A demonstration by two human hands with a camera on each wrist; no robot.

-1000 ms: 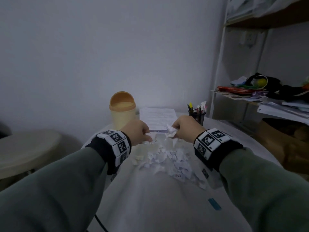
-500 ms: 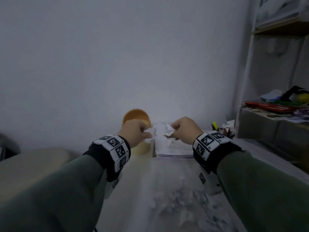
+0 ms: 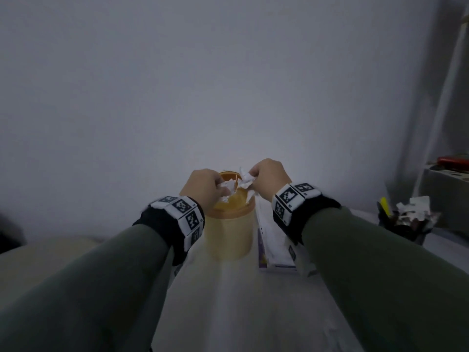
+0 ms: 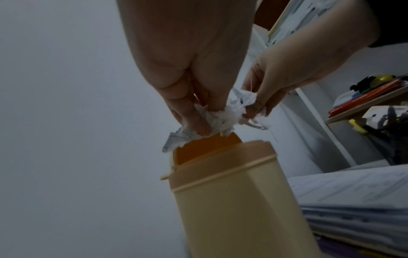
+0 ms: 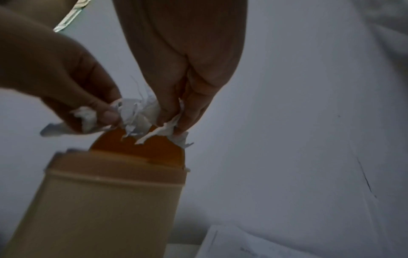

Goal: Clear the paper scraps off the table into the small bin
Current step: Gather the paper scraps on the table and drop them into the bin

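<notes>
Dim table (image 3: 228, 301); both hands pinch paper scraps (image 3: 237, 186) over bin (image 3: 229, 232); interior hidden.

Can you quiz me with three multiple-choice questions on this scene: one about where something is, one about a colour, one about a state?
1. Where are the paper scraps?
A. above the small bin
B. on the floor
C. on the shelf

2. What colour is the bin's lid?
A. green
B. orange
C. black

3. What is the left hand doing?
A. lying flat
B. pointing
C. pinching scraps

Answers:
1 A, both hands hold them over the bin's top.
2 B, the flap looks orange.
3 C, its fingertips close on paper, like the right hand.
</notes>
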